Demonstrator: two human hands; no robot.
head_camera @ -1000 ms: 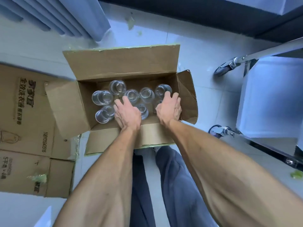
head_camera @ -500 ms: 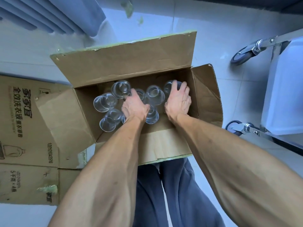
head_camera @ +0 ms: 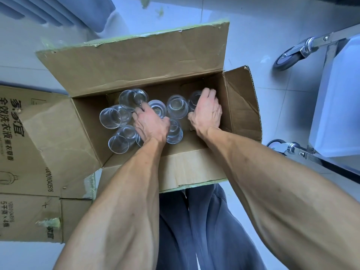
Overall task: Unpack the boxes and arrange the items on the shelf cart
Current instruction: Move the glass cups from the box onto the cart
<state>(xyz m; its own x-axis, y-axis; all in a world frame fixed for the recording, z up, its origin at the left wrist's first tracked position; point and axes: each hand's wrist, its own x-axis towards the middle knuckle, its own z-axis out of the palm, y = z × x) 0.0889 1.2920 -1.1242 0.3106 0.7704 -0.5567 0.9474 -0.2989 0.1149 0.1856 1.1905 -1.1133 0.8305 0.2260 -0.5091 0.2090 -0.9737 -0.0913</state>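
Reaching: both hands (head_camera: 151, 123) among glasses (head_camera: 176, 107), fingers over rims.

I see both hands down in the open cardboard box (head_camera: 241, 106) among clear glasses. My left hand (head_camera: 151, 124) curls over one glass (head_camera: 176, 131); my right hand (head_camera: 207, 112) wraps the rightmost glass (head_camera: 193, 99).

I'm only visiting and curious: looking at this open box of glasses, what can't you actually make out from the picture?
- Head view: the left hand covers a clear drinking glass, so the grip is unclear.
- The right hand has blurred fingertips, hiding most of the glass behind it.
- The open brown cardboard box shows no exact glass count.
- The white metal-framed shelf cart is cut off by the right edge.
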